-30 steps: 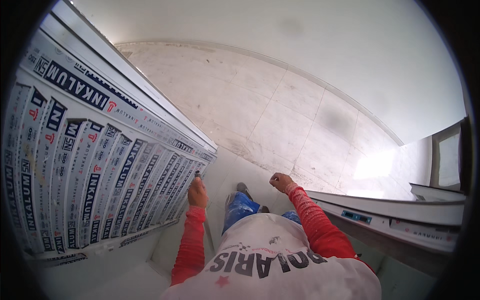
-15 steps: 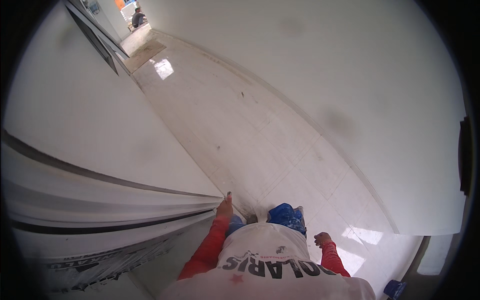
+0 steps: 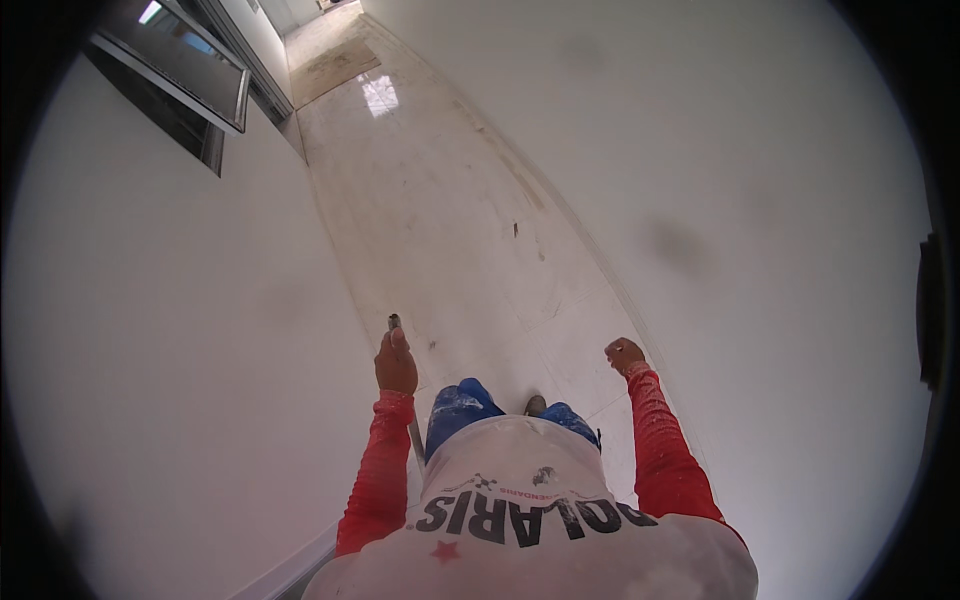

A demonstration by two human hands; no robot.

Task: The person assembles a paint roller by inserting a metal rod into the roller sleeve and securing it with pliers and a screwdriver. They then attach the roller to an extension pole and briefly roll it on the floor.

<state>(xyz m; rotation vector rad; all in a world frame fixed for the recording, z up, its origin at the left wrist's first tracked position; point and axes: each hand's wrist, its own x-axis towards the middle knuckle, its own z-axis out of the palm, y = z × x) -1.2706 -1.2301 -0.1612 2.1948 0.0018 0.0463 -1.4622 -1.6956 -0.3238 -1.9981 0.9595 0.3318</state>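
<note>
My left hand (image 3: pixel 397 368) is closed around a slim tool handle (image 3: pixel 394 322), whose dark, round end pokes out past my fingers. The rest of the tool is mostly hidden by the hand and sleeve, so its kind does not show. My right hand (image 3: pixel 626 354) is held out over the floor near the right wall, fingers curled into a loose fist. Nothing sticks out of it. Both arms wear red sleeves dusted with white.
A narrow corridor with a pale, stained tile floor (image 3: pixel 430 230) runs ahead between white walls. On the left a framed window sash (image 3: pixel 180 70) juts out from the wall (image 3: pixel 170 330). A brownish mat or board (image 3: pixel 338 72) lies at the far end. The right wall (image 3: pixel 760 250) runs close by.
I have moved forward along the corridor, past the edge and wrapped panels on the left. Both hands have swung forward, and the window sash looks nearer. The crouching person is out of view.
</note>
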